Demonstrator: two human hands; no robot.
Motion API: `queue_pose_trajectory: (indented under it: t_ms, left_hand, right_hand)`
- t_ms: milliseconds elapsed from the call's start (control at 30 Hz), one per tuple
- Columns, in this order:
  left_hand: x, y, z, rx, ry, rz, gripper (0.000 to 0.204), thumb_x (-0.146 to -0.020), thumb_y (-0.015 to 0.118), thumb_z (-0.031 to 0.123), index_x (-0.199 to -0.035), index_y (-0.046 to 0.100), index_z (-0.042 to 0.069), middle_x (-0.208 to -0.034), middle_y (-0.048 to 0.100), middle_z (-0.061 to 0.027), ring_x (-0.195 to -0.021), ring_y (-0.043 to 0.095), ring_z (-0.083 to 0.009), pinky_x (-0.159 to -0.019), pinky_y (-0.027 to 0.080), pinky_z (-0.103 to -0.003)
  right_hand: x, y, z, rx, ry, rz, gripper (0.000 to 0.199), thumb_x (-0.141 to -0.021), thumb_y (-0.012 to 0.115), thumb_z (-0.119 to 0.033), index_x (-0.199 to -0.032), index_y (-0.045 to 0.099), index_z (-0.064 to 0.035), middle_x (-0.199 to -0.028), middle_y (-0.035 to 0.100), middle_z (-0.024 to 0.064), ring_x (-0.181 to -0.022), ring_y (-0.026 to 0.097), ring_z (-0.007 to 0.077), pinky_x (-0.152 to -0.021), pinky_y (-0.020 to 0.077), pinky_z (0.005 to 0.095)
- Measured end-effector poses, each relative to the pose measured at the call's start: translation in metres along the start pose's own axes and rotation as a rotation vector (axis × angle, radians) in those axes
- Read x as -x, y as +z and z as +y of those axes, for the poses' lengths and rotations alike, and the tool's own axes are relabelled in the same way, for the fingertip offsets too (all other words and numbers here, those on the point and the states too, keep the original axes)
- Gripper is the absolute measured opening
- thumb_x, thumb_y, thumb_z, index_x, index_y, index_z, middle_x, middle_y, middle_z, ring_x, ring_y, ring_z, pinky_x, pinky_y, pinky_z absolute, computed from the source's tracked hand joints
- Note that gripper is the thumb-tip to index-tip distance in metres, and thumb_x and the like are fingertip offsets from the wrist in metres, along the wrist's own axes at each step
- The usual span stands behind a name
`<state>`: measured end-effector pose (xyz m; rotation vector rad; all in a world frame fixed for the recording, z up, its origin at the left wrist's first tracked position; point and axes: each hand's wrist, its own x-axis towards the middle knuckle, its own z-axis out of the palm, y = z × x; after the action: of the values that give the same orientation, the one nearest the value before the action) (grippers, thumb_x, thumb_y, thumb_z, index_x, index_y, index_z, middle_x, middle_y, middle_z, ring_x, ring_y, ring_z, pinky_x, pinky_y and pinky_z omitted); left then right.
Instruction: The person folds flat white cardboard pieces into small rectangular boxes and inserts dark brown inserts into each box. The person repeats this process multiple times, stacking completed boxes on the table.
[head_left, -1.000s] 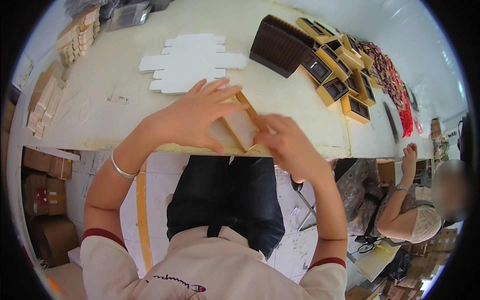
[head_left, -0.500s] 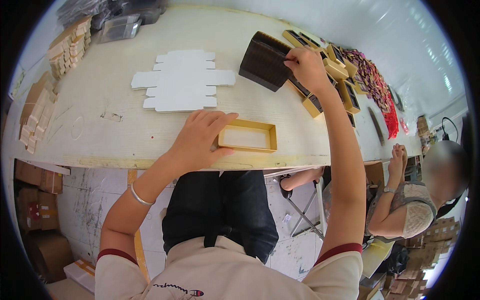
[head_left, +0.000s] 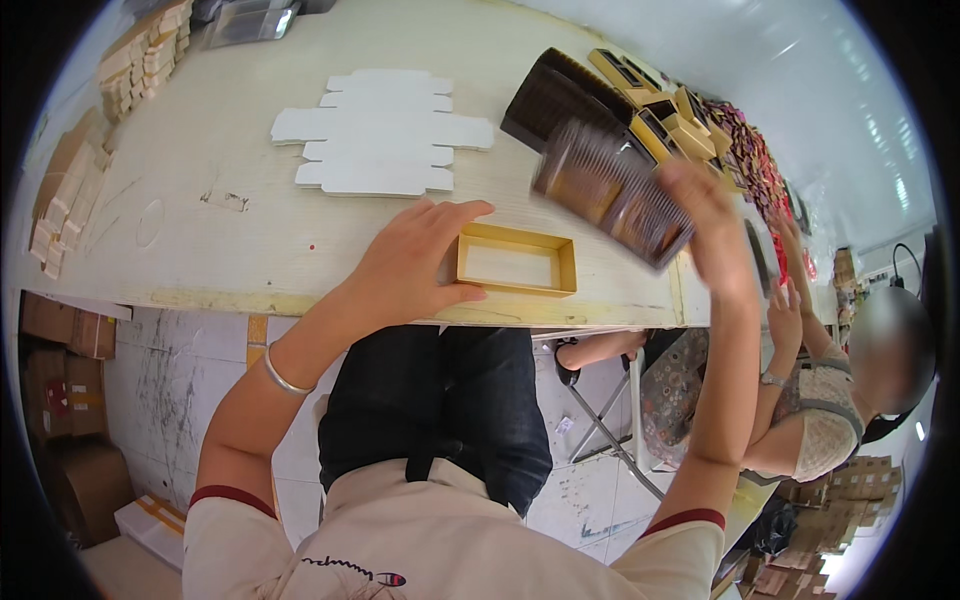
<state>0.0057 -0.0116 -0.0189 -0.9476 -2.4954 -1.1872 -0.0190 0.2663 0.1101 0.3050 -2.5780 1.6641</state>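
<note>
An open gold cardboard box (head_left: 517, 287) lies near the table's front edge, its inside pale. My left hand (head_left: 415, 255) grips the left end of this box, thumb in front and fingers behind. Off to the right, my right hand (head_left: 708, 225) holds a see-through brown ridged plastic tray (head_left: 600, 185) by its right end. Motion smears both the tray and that hand. Behind the tray rests a dark brown stack of similar ridged trays (head_left: 560, 95), partly covered by it.
Flat white carton blanks (head_left: 385, 135) lie in a pile behind the box. Several gold boxes with dark insides (head_left: 680, 125) crowd the back right, beside a heap of small wrapped pieces (head_left: 750, 150). Folded cardboard (head_left: 70, 190) lines the left edge. A co-worker (head_left: 800, 400) sits at right.
My right hand has lifted one plastic tray off the stack and drawn it nearer and to the right. The left hand stays on the gold box. The co-worker's arms reach farther forward.
</note>
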Motion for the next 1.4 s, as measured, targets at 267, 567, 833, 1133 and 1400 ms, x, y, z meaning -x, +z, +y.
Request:
queue_pose_trajectory:
  t_ms: [267,567,833,1133,1400]
  left_hand:
    - [-0.005,0.002,0.004,0.03,0.028,-0.108,0.076,-0.071,0.079,0.028,-0.136,0.042,0.016,-0.11,0.055,-0.0107,-0.094,0.058,-0.0315,-0.081,0.047,-0.04]
    - [-0.001,-0.002,0.0,0.073,-0.016,-0.153,0.065,-0.071,0.078,0.022,-0.13,0.053,0.01,-0.118,0.053,-0.0112,-0.103,0.056,-0.0305,-0.086,0.047,-0.038]
    - [-0.009,-0.009,0.004,0.165,-0.019,-0.246,0.07,-0.071,0.077,0.014,-0.135,0.05,0.011,-0.132,0.048,-0.0129,-0.116,0.051,-0.0315,-0.096,0.044,-0.037]
    - [-0.02,-0.013,0.007,0.013,0.066,-0.34,0.082,-0.067,0.079,0.042,-0.138,0.049,0.014,-0.149,0.03,-0.0194,-0.134,0.033,-0.0396,-0.109,0.032,-0.045]
    - [-0.014,0.001,0.026,-0.207,0.064,-0.199,0.074,-0.069,0.077,0.038,-0.134,0.053,0.014,-0.145,0.037,-0.0166,-0.134,0.032,-0.0419,-0.107,0.035,-0.05]
  right_hand:
    - [0.01,0.04,0.028,0.146,0.65,-0.288,0.036,-0.09,0.063,-0.033,-0.113,0.06,-0.0053,-0.096,0.062,0.0029,-0.08,0.056,0.008,-0.064,0.0462,0.0238]
    - [0.022,0.017,0.039,0.152,0.082,-0.366,0.032,-0.087,0.068,-0.02,-0.114,0.062,-0.0034,-0.098,0.056,0.0019,-0.077,0.054,0.0098,-0.066,0.0459,0.0219]
    - [0.049,0.041,0.065,-0.158,-0.039,-0.304,0.027,-0.082,0.068,0.003,-0.109,0.065,0.0011,-0.109,0.055,0.0072,-0.091,0.056,0.0133,-0.083,0.0494,0.0259]
    - [0.063,0.067,0.057,0.42,-0.506,-0.263,0.031,-0.075,0.073,-0.006,-0.104,0.066,-0.0013,-0.086,0.056,0.0132,-0.077,0.058,0.0272,-0.066,0.0481,0.0343]
    - [0.059,0.057,0.058,0.383,-0.461,-0.356,0.033,-0.076,0.068,-0.002,-0.109,0.065,-0.0026,-0.084,0.055,0.0136,-0.074,0.058,0.0285,-0.064,0.0483,0.0354]
